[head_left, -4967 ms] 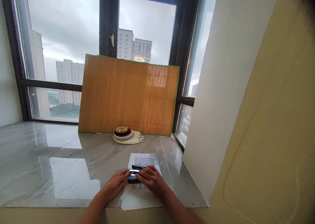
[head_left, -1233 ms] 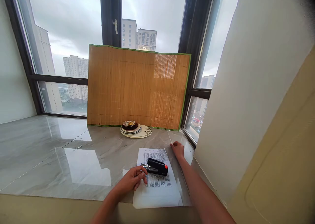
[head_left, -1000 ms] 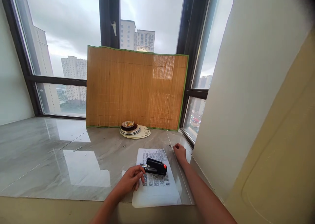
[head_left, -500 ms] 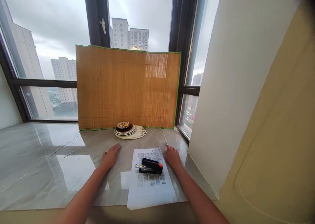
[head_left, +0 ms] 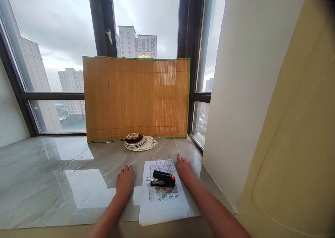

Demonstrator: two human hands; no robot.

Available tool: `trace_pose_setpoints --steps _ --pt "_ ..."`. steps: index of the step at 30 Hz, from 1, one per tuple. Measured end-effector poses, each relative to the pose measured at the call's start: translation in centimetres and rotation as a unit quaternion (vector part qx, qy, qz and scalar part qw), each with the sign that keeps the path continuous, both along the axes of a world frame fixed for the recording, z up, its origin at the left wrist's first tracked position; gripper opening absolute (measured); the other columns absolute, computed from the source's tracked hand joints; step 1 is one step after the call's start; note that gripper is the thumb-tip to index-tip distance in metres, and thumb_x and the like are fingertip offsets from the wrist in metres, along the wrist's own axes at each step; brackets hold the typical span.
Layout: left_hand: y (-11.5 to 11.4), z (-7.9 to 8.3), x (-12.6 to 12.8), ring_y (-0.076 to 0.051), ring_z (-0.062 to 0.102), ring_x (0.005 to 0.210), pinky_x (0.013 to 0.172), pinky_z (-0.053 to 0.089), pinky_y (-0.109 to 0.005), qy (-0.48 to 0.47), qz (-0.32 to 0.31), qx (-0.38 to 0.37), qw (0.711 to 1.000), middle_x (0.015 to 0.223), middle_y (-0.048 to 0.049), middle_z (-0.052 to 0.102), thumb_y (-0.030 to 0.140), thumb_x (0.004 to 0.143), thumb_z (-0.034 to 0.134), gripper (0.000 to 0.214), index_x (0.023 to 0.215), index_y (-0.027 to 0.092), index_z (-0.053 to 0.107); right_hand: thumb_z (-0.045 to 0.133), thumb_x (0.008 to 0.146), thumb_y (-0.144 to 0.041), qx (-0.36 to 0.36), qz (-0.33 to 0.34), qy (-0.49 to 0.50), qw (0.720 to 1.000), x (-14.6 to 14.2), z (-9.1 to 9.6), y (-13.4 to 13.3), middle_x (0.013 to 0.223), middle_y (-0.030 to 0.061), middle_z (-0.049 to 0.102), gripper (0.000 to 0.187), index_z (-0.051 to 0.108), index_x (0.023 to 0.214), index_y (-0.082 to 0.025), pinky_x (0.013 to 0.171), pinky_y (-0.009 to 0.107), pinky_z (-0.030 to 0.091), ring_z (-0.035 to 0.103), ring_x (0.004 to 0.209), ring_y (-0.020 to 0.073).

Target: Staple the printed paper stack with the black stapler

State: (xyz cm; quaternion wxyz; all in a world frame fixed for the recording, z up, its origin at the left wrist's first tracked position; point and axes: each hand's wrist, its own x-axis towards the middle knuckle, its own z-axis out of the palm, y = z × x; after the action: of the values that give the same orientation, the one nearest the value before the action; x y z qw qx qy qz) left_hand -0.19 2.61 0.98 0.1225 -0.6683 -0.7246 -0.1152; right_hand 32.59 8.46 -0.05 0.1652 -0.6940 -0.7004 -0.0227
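A black stapler (head_left: 163, 179) with a red patch on its right end lies across printed paper sheets (head_left: 164, 208). Its metal tray sticks out at the left end. Left of the paper, my left hand (head_left: 125, 180) rests palm down on the grey stone ledge, fingers slightly bent and a little apart, holding nothing. At the paper's upper right edge, my right hand (head_left: 185, 169) lies on the ledge with fingers loosely spread. A tiny dark thing shows at its fingertips, too small to name. Neither hand touches the stapler.
Stacked round and oval coaster-like discs (head_left: 140, 143) sit at the back of the ledge (head_left: 49, 196). Behind them a bamboo mat (head_left: 136, 98) with green edging leans on the window. A white wall (head_left: 230, 109) bounds the right side.
My left hand has drawn nearer to me and to the right, closer to the paper, its fingers now pointing forward. The right hand stays by the paper edge. The view has shifted slightly.
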Motion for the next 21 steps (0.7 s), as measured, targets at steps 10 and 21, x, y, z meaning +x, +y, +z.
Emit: trace_pose_setpoints --steps 10,21 --pt "0.1 -0.9 1.6 -0.026 0.061 0.102 0.089 0.049 -0.04 -0.1 -0.114 0.055 0.987 0.105 -0.0125 0.065 0.001 0.095 0.032 0.032 0.102 0.014 0.06 0.04 0.095 -0.008 0.041 -0.001 0.062 0.997 -0.1 -0.7 -1.5 0.113 0.0221 0.066 0.032 0.066 0.113 -0.011 0.092 0.045 0.043 0.061 0.108 0.0307" --pt "-1.0 -0.3 2.7 -0.018 0.065 0.084 0.083 0.052 -0.034 -0.247 -0.307 0.072 0.916 0.103 -0.0047 0.064 0.02 0.099 0.04 0.014 0.102 0.023 0.054 0.043 0.101 -0.035 0.116 0.338 0.274 0.893 -0.4 1.5 -3.8 0.089 0.0038 0.061 0.023 0.06 0.093 -0.021 0.082 0.031 0.046 0.057 0.087 0.0195"
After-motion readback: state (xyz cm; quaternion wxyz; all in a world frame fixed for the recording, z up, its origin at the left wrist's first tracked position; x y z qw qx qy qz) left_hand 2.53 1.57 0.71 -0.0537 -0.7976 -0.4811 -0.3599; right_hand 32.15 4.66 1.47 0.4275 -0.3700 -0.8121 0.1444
